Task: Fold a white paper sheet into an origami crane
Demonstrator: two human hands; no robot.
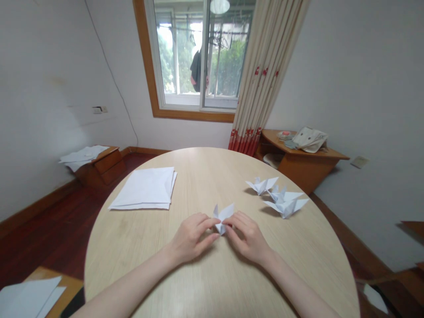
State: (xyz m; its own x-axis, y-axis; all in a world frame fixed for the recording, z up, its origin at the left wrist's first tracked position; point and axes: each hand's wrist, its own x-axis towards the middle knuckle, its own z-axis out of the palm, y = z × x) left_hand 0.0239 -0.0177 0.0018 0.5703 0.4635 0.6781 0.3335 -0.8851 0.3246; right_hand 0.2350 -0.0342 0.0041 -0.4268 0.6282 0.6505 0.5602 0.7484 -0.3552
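Note:
A small white folded paper crane (225, 213) is held between both hands over the middle of the round table. My left hand (196, 236) pinches its left side with thumb and fingers. On the other side, my right hand (247, 236) grips it, its fingertips near the centre of the paper. Two pointed parts of the crane rise above the fingers, and a folded tip shows below them. Parts of the paper are covered by the fingertips. Several finished-looking paper cranes (286, 207) stand grouped to the right with wings spread.
A stack of white paper sheets (142, 187) lies at the table's left. Beyond the round table (202, 163), a corner cabinet (304, 154) carries a cloth bag (310, 139). More paper (31, 298) rests on a wooden surface at lower left.

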